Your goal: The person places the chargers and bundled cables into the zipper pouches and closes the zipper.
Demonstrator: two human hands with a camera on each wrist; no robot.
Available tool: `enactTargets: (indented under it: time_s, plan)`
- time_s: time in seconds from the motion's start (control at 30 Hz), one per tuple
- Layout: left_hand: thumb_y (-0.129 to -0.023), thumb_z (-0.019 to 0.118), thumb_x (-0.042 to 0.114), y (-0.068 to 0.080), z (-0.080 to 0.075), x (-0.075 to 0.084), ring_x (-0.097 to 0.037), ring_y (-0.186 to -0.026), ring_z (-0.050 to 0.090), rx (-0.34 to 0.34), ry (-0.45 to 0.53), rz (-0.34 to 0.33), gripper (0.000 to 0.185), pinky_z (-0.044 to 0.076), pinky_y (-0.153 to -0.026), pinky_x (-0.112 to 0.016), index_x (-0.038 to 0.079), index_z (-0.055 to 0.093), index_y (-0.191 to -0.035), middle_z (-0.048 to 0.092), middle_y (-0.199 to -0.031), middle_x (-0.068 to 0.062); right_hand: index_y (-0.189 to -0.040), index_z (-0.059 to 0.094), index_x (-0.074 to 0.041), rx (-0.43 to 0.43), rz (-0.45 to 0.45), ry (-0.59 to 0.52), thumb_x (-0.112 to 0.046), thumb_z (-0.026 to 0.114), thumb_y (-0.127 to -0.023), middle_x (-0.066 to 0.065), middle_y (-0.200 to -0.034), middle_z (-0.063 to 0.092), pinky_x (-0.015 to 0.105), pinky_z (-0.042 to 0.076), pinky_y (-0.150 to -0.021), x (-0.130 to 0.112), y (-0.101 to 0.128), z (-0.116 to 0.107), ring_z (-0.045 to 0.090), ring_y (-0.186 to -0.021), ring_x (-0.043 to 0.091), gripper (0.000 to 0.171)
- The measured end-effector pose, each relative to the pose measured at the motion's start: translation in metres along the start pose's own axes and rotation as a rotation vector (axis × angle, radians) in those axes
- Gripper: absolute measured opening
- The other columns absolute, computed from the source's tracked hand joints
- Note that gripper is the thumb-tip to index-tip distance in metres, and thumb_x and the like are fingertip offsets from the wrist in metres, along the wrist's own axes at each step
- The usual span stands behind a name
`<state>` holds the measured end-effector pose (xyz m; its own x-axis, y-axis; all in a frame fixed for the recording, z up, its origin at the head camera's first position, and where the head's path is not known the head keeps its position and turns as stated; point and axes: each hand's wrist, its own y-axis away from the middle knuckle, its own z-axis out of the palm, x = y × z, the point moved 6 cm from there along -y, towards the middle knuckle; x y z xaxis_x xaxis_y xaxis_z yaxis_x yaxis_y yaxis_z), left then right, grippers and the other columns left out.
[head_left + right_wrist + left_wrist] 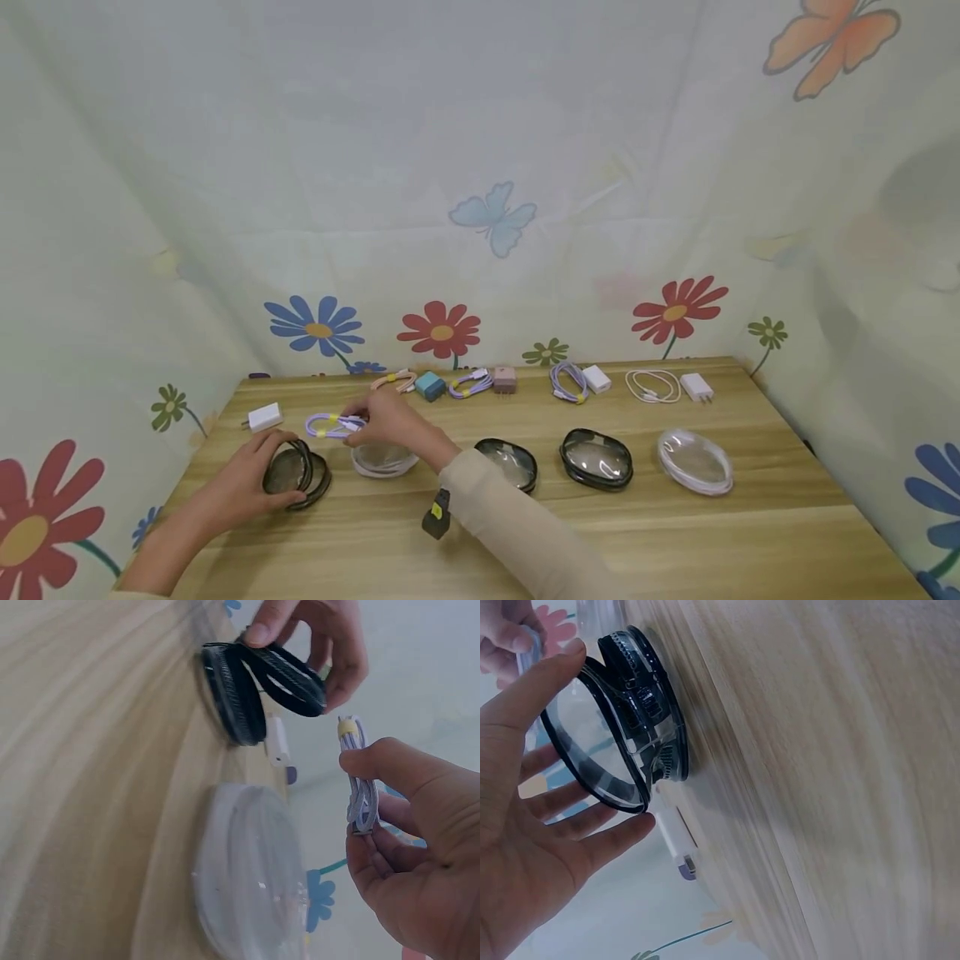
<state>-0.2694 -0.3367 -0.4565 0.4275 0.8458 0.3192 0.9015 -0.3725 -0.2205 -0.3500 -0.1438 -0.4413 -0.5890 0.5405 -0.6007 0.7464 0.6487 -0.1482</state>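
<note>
Two hands are occupied: the black case's [297, 473] open lid is gripped by the left hand [242, 483], while the purple cable [334, 426] is pinched in the right hand's [390, 421] fingers [390, 766] just beside it.

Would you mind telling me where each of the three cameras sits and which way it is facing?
Head: worn on the head, looking forward and down at the wooden table; shows both forearms, the left hand on the black zip case, the right hand holding the purple cable.
Left wrist: beside the left palm, facing the opened black zip case along the table.
Right wrist: behind the right hand, facing the purple cable and clear case.
Shared: both wrist views show the black case.
</note>
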Motion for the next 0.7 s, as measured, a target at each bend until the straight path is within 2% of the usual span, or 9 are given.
enactTargets:
  time_s: [0.17, 0.27, 0.47, 0.7]
  plan:
    - [-0.069, 0.095, 0.036, 0.003, -0.002, -0.001, -0.048, -0.116, 0.055, 0.036, 0.014, 0.030, 0.080, 0.048, -0.090, -0.063, 0.002, 0.054, -0.128, 0.055, -0.127, -0.021, -0.116, 0.077, -0.016, -0.027, -0.048, 0.063, -0.024, 0.085, -0.083, -0.013, -0.106, 0.073, 0.008, 0.044, -0.078, -0.005, 0.000, 0.012, 0.058, -0.089, -0.005, 0.035]
    - [-0.070, 0.094, 0.037, 0.004, -0.003, -0.002, -0.048, -0.118, 0.055, 0.029, 0.023, 0.024, 0.079, 0.048, -0.090, -0.063, 0.003, 0.053, -0.128, 0.054, -0.128, -0.021, -0.116, 0.077, -0.016, -0.030, -0.087, 0.126, -0.026, 0.084, -0.084, -0.012, -0.106, 0.074, 0.007, 0.043, -0.077, -0.008, -0.001, 0.016, 0.058, -0.089, -0.005, 0.035]
    - [-0.071, 0.094, 0.035, 0.007, -0.005, -0.001, -0.050, -0.121, 0.052, 0.023, 0.033, -0.006, 0.080, 0.048, -0.091, -0.065, 0.004, 0.051, -0.130, 0.050, -0.131, -0.023, -0.115, 0.078, -0.017, -0.049, -0.067, 0.211, -0.027, 0.086, -0.082, -0.012, -0.101, 0.073, 0.009, 0.043, -0.076, -0.010, -0.004, 0.022, 0.058, -0.087, -0.002, 0.035]
    - [-0.069, 0.095, 0.032, 0.008, -0.007, 0.002, -0.046, -0.116, 0.054, 0.071, 0.006, 0.026, 0.083, 0.050, -0.089, -0.061, -0.001, 0.049, -0.130, 0.050, -0.126, -0.022, -0.115, 0.078, -0.020, -0.082, -0.108, 0.436, -0.034, 0.087, -0.081, -0.010, -0.100, 0.070, 0.013, 0.045, -0.079, -0.019, -0.005, 0.031, 0.057, -0.088, 0.002, 0.038]
